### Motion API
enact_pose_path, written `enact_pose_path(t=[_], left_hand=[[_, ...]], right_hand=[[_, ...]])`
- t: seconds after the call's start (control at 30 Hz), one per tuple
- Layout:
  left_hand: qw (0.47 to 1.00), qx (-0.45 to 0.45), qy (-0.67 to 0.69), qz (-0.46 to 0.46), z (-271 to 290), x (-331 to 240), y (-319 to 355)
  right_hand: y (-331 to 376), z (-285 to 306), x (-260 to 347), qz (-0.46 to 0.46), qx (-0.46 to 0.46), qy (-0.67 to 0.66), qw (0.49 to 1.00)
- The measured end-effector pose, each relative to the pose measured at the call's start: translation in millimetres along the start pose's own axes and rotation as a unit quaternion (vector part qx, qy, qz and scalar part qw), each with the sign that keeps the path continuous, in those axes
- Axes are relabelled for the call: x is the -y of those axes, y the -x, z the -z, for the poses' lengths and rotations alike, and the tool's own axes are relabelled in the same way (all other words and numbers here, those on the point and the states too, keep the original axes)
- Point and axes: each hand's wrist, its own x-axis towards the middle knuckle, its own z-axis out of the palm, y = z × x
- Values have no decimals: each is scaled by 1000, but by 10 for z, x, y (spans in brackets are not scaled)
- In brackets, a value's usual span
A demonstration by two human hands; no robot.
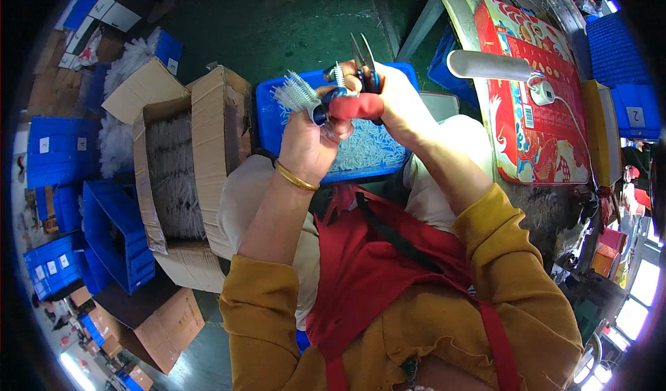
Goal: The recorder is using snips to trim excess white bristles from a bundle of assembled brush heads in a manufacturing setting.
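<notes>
Over a blue tray [267, 124] of small whitish plastic pieces [371, 145], my two hands meet. My left hand [309, 141], with a gold bangle at its wrist, is closed on a bundle of translucent ribbed plastic strips [297, 93] that fan out to the upper left. A pair of scissors [365, 58] is in my right hand [399, 103], the bare blades pointing away from me and slightly apart. Red wrapping [356, 107] covers a digit of the right hand, close against the left fingers. Another short ribbed strip [339, 74] stands up between the hands; which fingers pinch it is hidden.
Left of my knees, an open cardboard box [173, 176] is packed with similar strips. Blue crates [118, 235] stand farther left. On the right, a bench holds a red patterned box [534, 93] and a lamp [489, 65] with a white cord. The floor [277, 23] is green.
</notes>
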Motion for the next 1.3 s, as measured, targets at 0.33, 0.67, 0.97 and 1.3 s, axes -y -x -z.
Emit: enact_pose_path(t=[0.33, 0.67, 0.97, 1.3], left_hand=[[999, -25, -45, 16, -2, -15, 16], [985, 18, -145, 91, -16, -195, 0], [983, 55, -117, 129, -110, -161, 48], [933, -78, -348, -43, -171, -140, 34]], right_hand=[[-32, -13, -125, -62, -11, -135, 989], [-86, 86, -121, -94, -44, -67, 992], [-53, 130, 20, -58, -18, 26, 998], [-35, 9, -45, 132, -89, 215, 964]])
